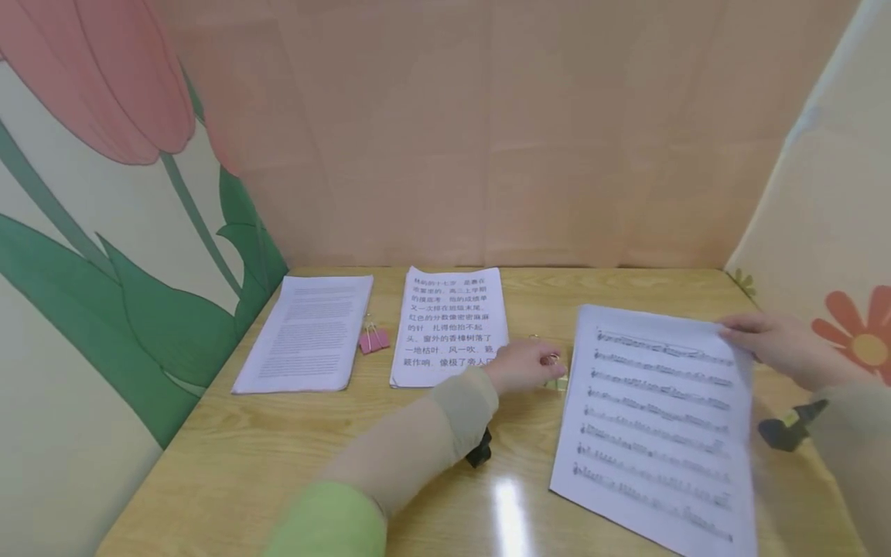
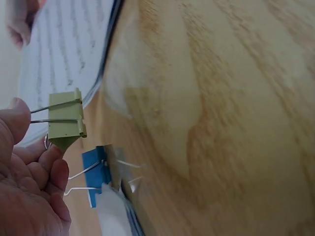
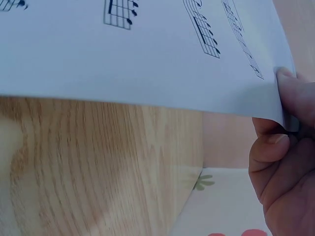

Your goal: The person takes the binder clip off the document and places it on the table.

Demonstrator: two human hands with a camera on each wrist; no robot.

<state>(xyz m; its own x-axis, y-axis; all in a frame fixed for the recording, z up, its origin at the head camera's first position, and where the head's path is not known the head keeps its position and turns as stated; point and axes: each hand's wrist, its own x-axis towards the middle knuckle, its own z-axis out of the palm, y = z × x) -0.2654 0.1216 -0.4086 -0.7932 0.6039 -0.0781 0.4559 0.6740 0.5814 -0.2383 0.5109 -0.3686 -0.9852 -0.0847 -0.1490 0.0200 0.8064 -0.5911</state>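
While gripping the green binder clip (image 2: 65,121) by its wire handles in the left hand (image 1: 524,365) and pinching the sheet music (image 1: 657,418) by its far right corner in the right hand (image 1: 780,346), seemingly about to clip: calls for squeezing the clip wide over the sheets' left edge.

Landmark: Chinese-text sheet (image 1: 448,329), centre rear of table (image 1: 278,464). Left of it a pink binder clip (image 1: 373,340) sits in the narrow gap before the printed stack (image 1: 306,333); little room there. Right of it, the left hand (image 1: 522,365) with a green clip (image 2: 65,120), a blue clip (image 2: 98,173), then the raised music sheets (image 1: 657,422) block passage. In front of it, bare tabletop: open. Booth walls (image 1: 487,131) close rear and sides
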